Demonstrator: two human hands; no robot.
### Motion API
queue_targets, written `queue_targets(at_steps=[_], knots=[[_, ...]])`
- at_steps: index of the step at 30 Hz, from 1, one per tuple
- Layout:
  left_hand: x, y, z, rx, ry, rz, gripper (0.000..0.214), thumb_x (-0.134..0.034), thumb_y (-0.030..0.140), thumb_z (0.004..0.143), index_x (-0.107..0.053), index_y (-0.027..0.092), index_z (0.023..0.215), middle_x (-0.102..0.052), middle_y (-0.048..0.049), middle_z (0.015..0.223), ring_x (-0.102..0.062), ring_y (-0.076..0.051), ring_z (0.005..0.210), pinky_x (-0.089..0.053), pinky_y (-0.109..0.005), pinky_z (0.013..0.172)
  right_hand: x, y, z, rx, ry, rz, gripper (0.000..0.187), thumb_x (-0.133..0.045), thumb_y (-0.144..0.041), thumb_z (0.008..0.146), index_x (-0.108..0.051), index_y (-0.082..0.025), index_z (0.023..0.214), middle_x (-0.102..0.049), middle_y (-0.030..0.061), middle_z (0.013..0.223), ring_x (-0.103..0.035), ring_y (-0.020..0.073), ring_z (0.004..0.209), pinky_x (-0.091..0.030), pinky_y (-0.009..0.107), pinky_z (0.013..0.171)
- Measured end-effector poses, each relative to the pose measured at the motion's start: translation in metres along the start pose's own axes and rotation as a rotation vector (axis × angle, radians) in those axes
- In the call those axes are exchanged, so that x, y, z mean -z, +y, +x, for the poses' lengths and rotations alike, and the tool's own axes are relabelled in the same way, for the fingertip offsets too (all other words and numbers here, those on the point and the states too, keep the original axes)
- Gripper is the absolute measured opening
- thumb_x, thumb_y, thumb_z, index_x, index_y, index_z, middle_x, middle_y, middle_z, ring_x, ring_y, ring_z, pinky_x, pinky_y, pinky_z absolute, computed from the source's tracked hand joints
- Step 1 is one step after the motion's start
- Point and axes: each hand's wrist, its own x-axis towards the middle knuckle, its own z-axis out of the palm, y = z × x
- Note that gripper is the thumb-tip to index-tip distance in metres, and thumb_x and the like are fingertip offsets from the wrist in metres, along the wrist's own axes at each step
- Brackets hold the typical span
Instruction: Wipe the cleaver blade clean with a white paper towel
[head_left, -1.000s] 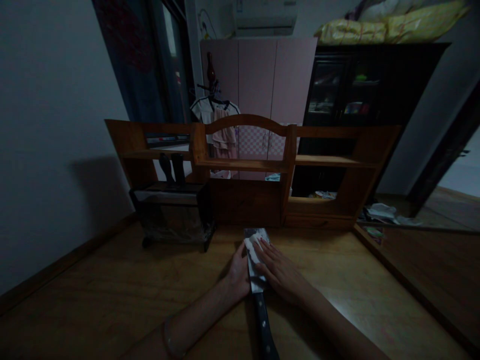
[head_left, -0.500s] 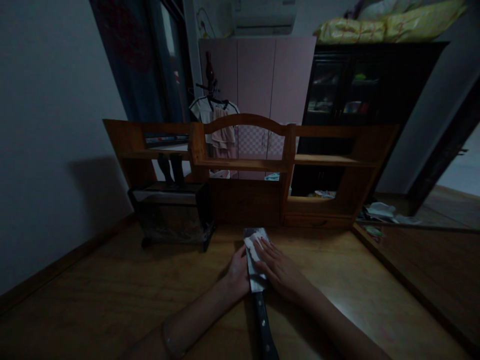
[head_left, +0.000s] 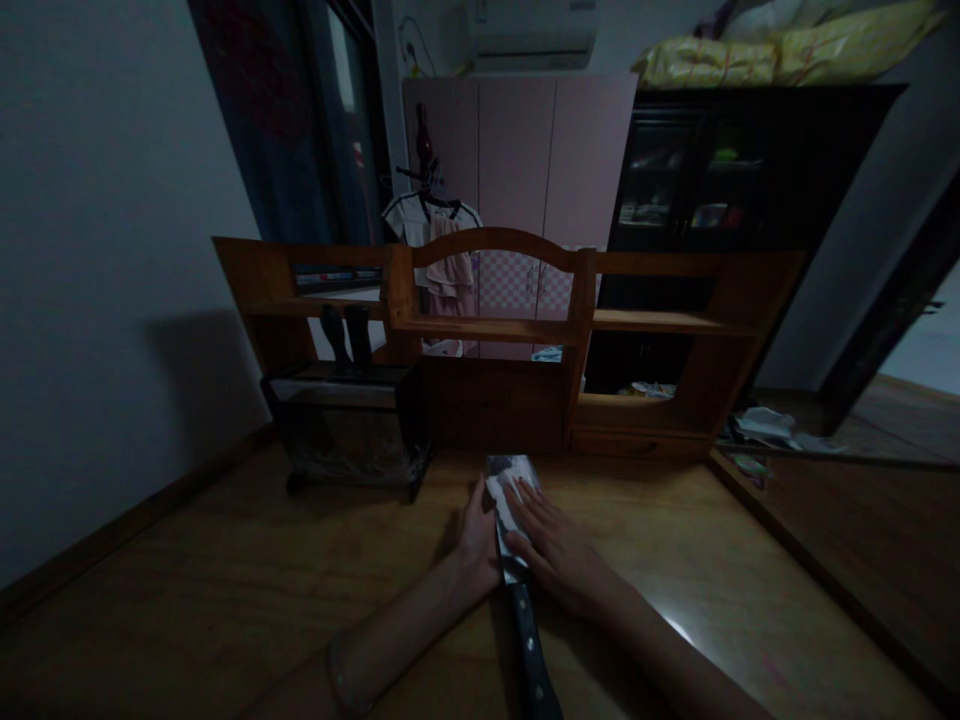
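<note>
While the left hand (head_left: 478,535) lies flat, grip released, against the knife (head_left: 529,632) near the worktop's (head_left: 225,580) back edge, a cloth (head_left: 504,506) sits on the blade under the right hand (head_left: 559,550), fingers spread, clasping nothing. Wiping seems the step, though dimness blurs it; another stroke calls for fingers clear of the edge.

Dim, underexposed view. Weak light from 3 o'clock leaves glare on the table (head_left: 679,628) at 5 o'clock and a soft shadow on the wall (head_left: 187,370) at 9 o'clock; edges bow.
</note>
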Motion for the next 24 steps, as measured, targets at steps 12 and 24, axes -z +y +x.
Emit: queue_targets(at_steps=[12, 24], knots=[[0.006, -0.004, 0.014, -0.057, 0.041, 0.035, 0.033, -0.043, 0.035, 0.09, -0.063, 0.009, 0.094, -0.069, -0.0098, 0.081, -0.066, -0.02, 0.074, -0.05, -0.028, 0.072, -0.001, -0.002, 0.0, 0.024, -0.015, 0.011, 0.058, -0.029, -0.049, 0.102, -0.01, -0.026, 0.152, -0.007, -0.0001, 0.155, -0.008, 0.0232, 0.141, -0.016, 0.044, 0.117], [-0.013, 0.001, 0.0, -0.027, 0.113, 0.039, 0.028, -0.04, 0.031, 0.089, -0.061, 0.012, 0.087, -0.067, -0.0075, 0.071, -0.063, -0.018, 0.062, -0.049, -0.029, 0.064, 0.0, 0.0, 0.002, 0.018, 0.007, -0.006, 0.054, -0.026, -0.046, 0.104, -0.016, -0.024, 0.151, -0.012, 0.0007, 0.154, -0.01, 0.0198, 0.141, -0.015, 0.043, 0.117]])
